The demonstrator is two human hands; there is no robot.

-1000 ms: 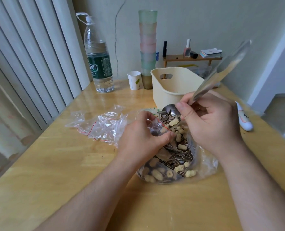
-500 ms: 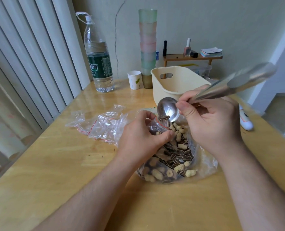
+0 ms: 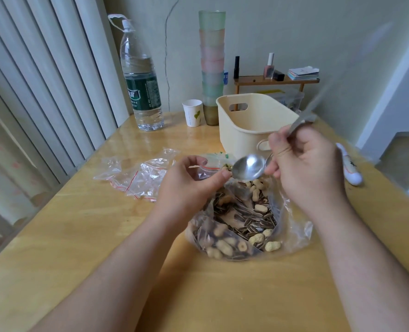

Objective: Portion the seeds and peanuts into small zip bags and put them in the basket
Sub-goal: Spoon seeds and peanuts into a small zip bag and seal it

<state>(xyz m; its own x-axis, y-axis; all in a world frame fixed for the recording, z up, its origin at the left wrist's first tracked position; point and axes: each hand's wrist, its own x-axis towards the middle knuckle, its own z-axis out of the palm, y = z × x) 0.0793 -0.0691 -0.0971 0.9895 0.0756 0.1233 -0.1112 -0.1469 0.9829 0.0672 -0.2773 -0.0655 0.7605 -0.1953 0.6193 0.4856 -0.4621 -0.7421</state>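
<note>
A large clear bag (image 3: 292,226) of striped sunflower seeds and peanuts (image 3: 249,219) lies open on the wooden table. My left hand (image 3: 186,185) pinches the mouth of a small zip bag (image 3: 207,172) with a red seal line, held just above the big bag. My right hand (image 3: 306,168) grips a metal spoon (image 3: 247,167) by its handle. The spoon's bowl is empty and hovers beside the small bag's mouth, close to my left thumb. The cream plastic basket (image 3: 241,130) stands right behind the hands.
Several empty zip bags (image 3: 138,176) lie crumpled to the left. At the back stand a water bottle (image 3: 141,85), a paper cup (image 3: 193,113), a tall stack of tumblers (image 3: 212,65) and a small wooden shelf (image 3: 275,80). A white pen-shaped thing (image 3: 350,167) lies at the right.
The spoon came up out of the seed pile, tipped at the small bag's mouth and now shows an empty bowl. My left hand has kept its hold on the small bag.
</note>
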